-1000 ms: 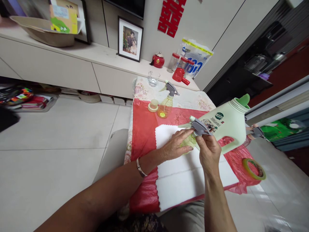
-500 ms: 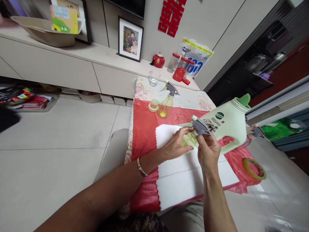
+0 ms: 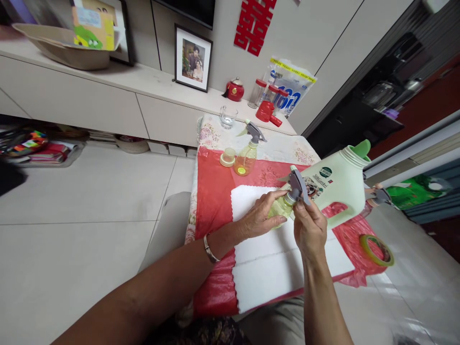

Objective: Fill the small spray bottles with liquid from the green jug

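Small yellow spray bottle [image 3: 281, 207] is gripped by left hand [image 3: 258, 218] over white cloth [image 3: 273, 254]; its grey trigger head [image 3: 298, 186] is pinched by right hand [image 3: 309, 227]. Green jug [image 3: 338, 184] is seen just behind.

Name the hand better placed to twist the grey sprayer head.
Right: the right hand pinches the grey sprayer head, while the left hand wraps the yellow bottle, likely steadying it.

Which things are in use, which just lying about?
In use: small yellow-green spray bottle in left hand; grey trigger head in right hand; white cloth beneath.
Lying about: pale green plastic jug, second spray bottle, yellow cap, clear glass, green tape roll.
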A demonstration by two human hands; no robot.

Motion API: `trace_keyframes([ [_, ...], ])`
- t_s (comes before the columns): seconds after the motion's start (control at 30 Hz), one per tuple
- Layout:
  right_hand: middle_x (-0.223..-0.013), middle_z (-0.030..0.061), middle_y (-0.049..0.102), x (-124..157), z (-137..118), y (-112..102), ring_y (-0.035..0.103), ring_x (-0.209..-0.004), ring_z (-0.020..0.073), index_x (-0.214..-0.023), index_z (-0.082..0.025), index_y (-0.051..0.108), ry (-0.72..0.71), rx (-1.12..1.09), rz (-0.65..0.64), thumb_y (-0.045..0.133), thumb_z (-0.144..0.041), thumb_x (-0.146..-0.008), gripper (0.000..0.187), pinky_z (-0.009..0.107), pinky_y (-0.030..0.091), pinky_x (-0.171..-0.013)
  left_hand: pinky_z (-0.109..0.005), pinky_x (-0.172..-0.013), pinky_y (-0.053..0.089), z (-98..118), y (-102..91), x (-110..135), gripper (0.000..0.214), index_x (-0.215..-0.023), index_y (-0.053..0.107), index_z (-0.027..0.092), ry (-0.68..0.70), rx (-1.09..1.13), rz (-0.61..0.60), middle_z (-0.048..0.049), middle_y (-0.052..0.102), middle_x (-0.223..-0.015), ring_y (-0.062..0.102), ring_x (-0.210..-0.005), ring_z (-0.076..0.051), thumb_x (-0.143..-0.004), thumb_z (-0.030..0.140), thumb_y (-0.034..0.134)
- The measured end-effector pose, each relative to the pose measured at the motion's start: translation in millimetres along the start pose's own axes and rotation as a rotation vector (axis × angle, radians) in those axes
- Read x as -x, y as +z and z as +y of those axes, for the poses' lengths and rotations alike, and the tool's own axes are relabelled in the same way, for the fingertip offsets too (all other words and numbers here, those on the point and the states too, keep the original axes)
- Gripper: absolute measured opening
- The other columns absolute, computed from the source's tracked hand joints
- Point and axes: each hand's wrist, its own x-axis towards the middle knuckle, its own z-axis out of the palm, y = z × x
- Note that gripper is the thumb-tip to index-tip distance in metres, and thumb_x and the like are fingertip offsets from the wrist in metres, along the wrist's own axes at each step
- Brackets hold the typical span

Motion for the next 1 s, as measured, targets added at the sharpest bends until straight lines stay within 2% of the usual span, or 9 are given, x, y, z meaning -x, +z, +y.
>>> trace_keyframes([
  [0.13,-0.122,0.0087,0.060,1,1,-4,0.060,-0.110,0.0192,-0.115,-0.017,0.068,-0.010,-0.048,0.012,0.078,-0.037,-0.086,0.037,0.034,0.048,-0.101,-0.050,-0.118,0.036,-3,0.8,1,0.072,-0.149,0.031,0.026,0.056,-0.002,0.010,-0.0127,0.045,-0.151,0.045,-0.140,-0.031,-0.088,0.029,0.067],
  [0.23,-0.118,0.0072,0.062,2,3,0,0.061,-0.105,0.0169,-0.114,-0.018,0.067,-0.027,-0.080,0.051,0.082,-0.032,-0.082,0.038,0.031,0.049,-0.097,-0.051,-0.117,0.036,-6,1.3,2,0.072,-0.150,0.029,0.028,0.085,-0.003,0.013,-0.0121,0.045,-0.152,0.045,-0.140,-0.031,-0.088,0.029,0.067],
  [0.4,-0.122,0.0099,0.060,5,4,8,0.060,-0.109,0.0188,-0.119,-0.016,0.067,-0.011,-0.103,0.075,0.082,-0.033,-0.083,0.043,0.032,0.050,-0.097,-0.051,-0.118,0.035,-7,1.0,1,0.071,-0.150,0.031,0.028,0.083,0.000,0.022,-0.0119,0.046,-0.150,0.045,-0.140,-0.032,-0.088,0.029,0.067],
  [0.57,-0.117,0.0090,0.062,6,4,9,0.061,-0.106,0.0183,-0.116,-0.016,0.067,0.016,-0.139,0.074,0.080,-0.038,-0.084,0.041,0.033,0.049,-0.097,-0.049,-0.117,0.036,-7,1.0,1,0.070,-0.149,0.031,0.026,0.116,0.013,0.018,-0.0125,0.046,-0.151,0.046,-0.139,-0.031,-0.088,0.027,0.065],
  [0.77,-0.119,0.0092,0.061,2,2,14,0.061,-0.105,0.0184,-0.113,-0.014,0.067,0.046,-0.147,0.076,0.084,-0.035,-0.079,0.044,0.033,0.050,-0.096,-0.052,-0.119,0.034,-7,1.6,1,0.073,-0.151,0.029,0.026,0.067,-0.002,0.016,-0.0131,0.045,-0.150,0.043,-0.141,-0.033,-0.087,0.026,0.065],
  [0.9,-0.105,0.0052,0.063,2,2,19,0.060,-0.093,0.0136,-0.102,-0.013,0.064,0.043,-0.142,0.143,0.088,-0.033,-0.073,0.043,0.026,0.050,-0.087,-0.054,-0.118,0.034,-5,0.6,1,0.071,-0.148,0.033,0.026,0.034,0.014,0.006,-0.0133,0.047,-0.149,0.044,-0.141,-0.033,-0.085,0.024,0.066],
  [1.0,-0.105,0.0048,0.062,4,1,22,0.059,-0.094,0.0127,-0.103,-0.013,0.064,0.061,-0.140,0.160,0.088,-0.034,-0.073,0.044,0.024,0.049,-0.087,-0.053,-0.119,0.034,-4,0.3,0,0.070,-0.147,0.033,0.025,0.033,0.031,0.011,-0.0134,0.046,-0.151,0.043,-0.142,-0.032,-0.084,0.023,0.065],
])
